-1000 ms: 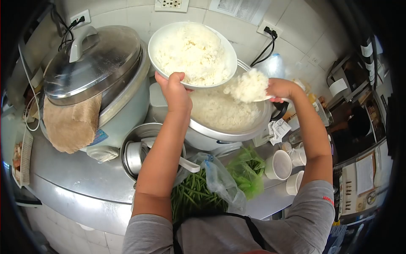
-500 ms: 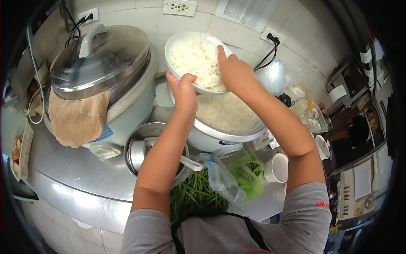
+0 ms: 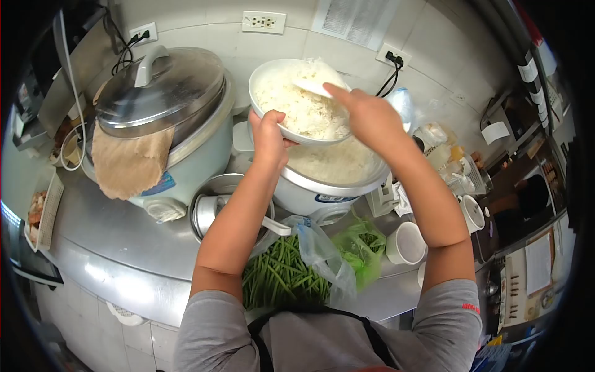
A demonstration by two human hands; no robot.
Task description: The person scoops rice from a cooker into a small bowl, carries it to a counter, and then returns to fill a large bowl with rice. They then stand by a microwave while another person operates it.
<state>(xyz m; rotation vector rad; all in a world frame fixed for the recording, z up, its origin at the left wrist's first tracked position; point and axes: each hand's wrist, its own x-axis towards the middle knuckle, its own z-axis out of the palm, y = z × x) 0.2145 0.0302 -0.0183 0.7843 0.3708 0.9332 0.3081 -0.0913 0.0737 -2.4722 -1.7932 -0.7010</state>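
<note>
My left hand (image 3: 271,137) grips the near left rim of a white bowl (image 3: 297,134), thumb at the edge and fingers beneath. The bowl is heaped with cooked white rice (image 3: 291,99) and tilts above an uncovered rice cooker (image 3: 322,195). More rice (image 3: 334,162) lies in that cooker. Closed around a white rice paddle (image 3: 313,87), my right hand (image 3: 370,118) is at the bowl's right side. The paddle's blade rests against the top of the heaped rice, and its handle is mostly hidden in my fingers.
A larger lidded cooker (image 3: 204,155) with a tan cloth (image 3: 130,162) stands left. Nearer me are a metal pot (image 3: 230,181) with a dipper, bagged green beans (image 3: 285,273), a green bag (image 3: 359,248) and a white tub (image 3: 406,243). Power cords (image 3: 389,77) hang from the wall.
My right hand has shifted right and slightly down, bringing the white paddle blade into plain view over the rice. The bowl and left hand sit slightly lower and further right in view.
</note>
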